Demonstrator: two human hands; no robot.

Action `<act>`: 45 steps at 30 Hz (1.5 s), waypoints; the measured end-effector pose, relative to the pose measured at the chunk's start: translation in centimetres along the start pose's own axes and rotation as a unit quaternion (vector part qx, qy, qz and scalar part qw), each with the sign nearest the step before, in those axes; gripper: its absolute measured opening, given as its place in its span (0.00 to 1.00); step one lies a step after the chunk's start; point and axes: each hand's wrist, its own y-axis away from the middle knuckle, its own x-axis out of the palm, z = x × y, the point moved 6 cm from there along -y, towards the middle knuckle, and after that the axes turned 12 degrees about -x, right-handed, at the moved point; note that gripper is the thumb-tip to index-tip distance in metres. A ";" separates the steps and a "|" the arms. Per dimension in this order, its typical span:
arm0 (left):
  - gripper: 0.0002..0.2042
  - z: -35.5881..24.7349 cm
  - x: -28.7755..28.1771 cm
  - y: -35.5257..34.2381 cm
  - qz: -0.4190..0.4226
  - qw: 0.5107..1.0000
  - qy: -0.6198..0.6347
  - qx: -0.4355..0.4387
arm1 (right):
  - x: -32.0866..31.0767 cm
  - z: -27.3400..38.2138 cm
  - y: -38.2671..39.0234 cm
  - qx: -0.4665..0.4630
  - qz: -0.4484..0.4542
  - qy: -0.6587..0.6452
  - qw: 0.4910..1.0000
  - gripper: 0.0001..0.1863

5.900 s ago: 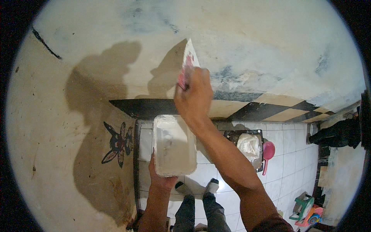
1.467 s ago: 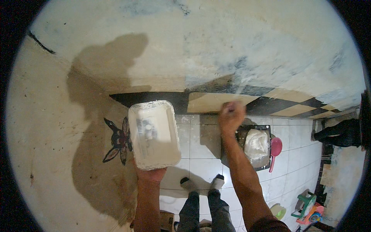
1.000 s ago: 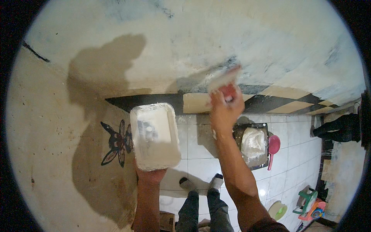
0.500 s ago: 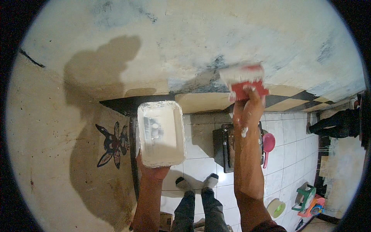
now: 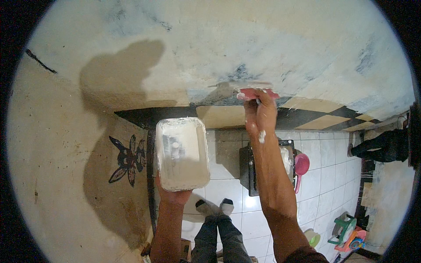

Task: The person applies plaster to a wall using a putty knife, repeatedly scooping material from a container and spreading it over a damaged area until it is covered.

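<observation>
Nearby, black box point(image 5: 247, 172) partly blocked by right forearm point(image 5: 277, 175), pink dipper point(image 5: 301, 164) just beside | right fingers point(image 5: 262, 97) pinching red scraper point(image 5: 248, 94) | left hand point(image 5: 177, 195) under white tub point(image 5: 205, 153), fingers hidden, can't tell

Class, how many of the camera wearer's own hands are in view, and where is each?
2: the left hand supports the tray at its near end, partly hidden by it; the right hand grips the red scraper at the wall.

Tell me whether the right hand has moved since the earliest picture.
Yes: the right hand has moved right, farther from the flower painted on the wall.
</observation>
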 end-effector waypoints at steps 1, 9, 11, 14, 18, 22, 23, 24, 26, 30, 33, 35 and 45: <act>0.22 0.1 0.6 0.0 -0.007 1.000 0.010 0.003 | 1.0 1.5 1.1 -0.017 -0.004 -0.018 1.000 0.08; 0.23 0.8 1.0 -0.6 -0.012 1.000 0.002 0.016 | -13.2 -5.4 2.3 0.077 -0.103 0.086 0.988 0.15; 0.23 0.4 0.6 -0.4 -0.001 1.000 0.013 0.018 | -14.7 -8.0 2.8 0.147 -0.122 0.098 0.977 0.15; 0.24 1.1 2.1 -1.0 -0.016 0.999 0.009 0.036 | -17.0 -10.6 -1.5 0.123 -0.073 0.044 0.989 0.13; 0.25 1.6 2.5 -1.5 -0.023 0.999 0.008 0.027 | -10.9 -9.9 -6.2 0.139 -0.049 0.100 0.984 0.07; 0.25 1.2 2.0 -0.6 -0.013 1.000 0.012 0.018 | 1.7 -3.5 -3.8 0.153 -0.023 0.034 0.987 0.05; 0.25 1.5 2.3 -0.6 -0.011 1.000 0.014 0.010 | 4.4 -1.0 -3.4 0.143 -0.015 0.010 0.990 0.05; 0.25 1.6 2.3 -0.5 -0.015 1.000 0.014 0.015 | 5.8 0.6 -3.2 0.133 -0.008 -0.015 0.991 0.06; 0.25 1.8 2.0 -0.4 -0.024 0.999 0.014 0.028 | 6.7 2.7 -2.3 0.097 0.013 0.011 0.995 0.07; 0.24 1.8 2.6 -0.2 -0.018 0.999 0.014 0.046 | 1.3 0.7 -0.8 0.119 0.007 0.006 0.993 0.10; 0.24 1.7 1.8 0.1 -0.031 0.998 0.030 0.041 | -4.6 -4.2 0.9 0.195 -0.013 0.034 0.980 0.11; 0.24 1.7 1.1 0.0 -0.052 0.997 0.036 0.038 | -8.2 -7.6 0.6 0.240 -0.050 0.065 0.967 0.09; 0.25 2.0 1.6 0.4 -0.026 0.999 0.034 0.030 | 1.8 -0.2 -5.6 0.144 -0.026 -0.065 0.987 0.03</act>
